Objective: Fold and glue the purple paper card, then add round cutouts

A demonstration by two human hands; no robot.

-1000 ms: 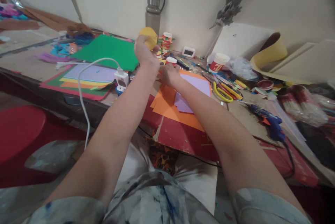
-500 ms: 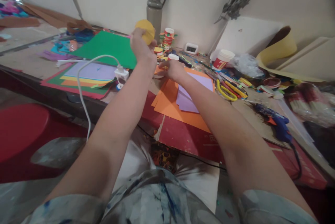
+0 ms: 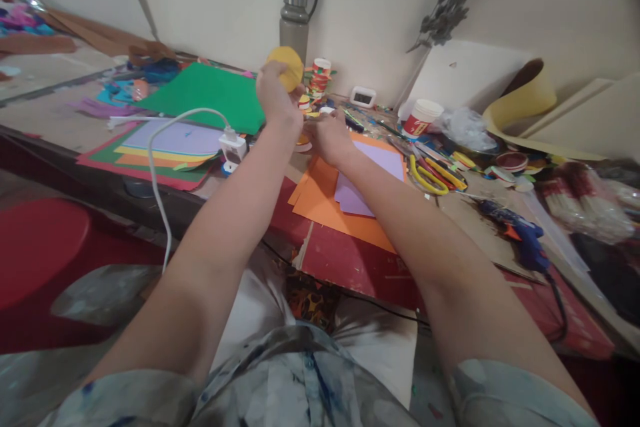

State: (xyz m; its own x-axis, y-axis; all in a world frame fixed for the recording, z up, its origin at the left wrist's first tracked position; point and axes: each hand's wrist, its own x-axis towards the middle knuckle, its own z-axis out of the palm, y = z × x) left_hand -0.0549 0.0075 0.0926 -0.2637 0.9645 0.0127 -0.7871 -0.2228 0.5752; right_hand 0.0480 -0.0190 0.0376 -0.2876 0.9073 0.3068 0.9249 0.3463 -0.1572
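Note:
My left hand (image 3: 274, 90) is raised over the table with its fingers closed round a yellow disc (image 3: 290, 66), whose flat round side faces me. Lower and to the right, my right hand (image 3: 331, 138) bends down among small craft pieces, its fingers curled together. What those fingers hold, if anything, is hidden behind the hand. Just beyond it lies a small white round piece (image 3: 327, 110). Under my right forearm are orange sheets (image 3: 320, 194) with lilac sheets (image 3: 373, 164) on top. A stack of red paper cups (image 3: 321, 77) stands behind my hands.
A grey bottle (image 3: 294, 24) stands by the wall. To the left lie a green sheet (image 3: 205, 97) and a white charger (image 3: 233, 148) with its cable. Yellow-handled scissors (image 3: 428, 177), a red-and-white cup (image 3: 423, 118) and a blue glue gun (image 3: 530, 240) lie or stand to the right.
My left hand and the yellow disc have shifted slightly right and down in the view. My right hand has turned a little, its fingers still down among the small pieces.

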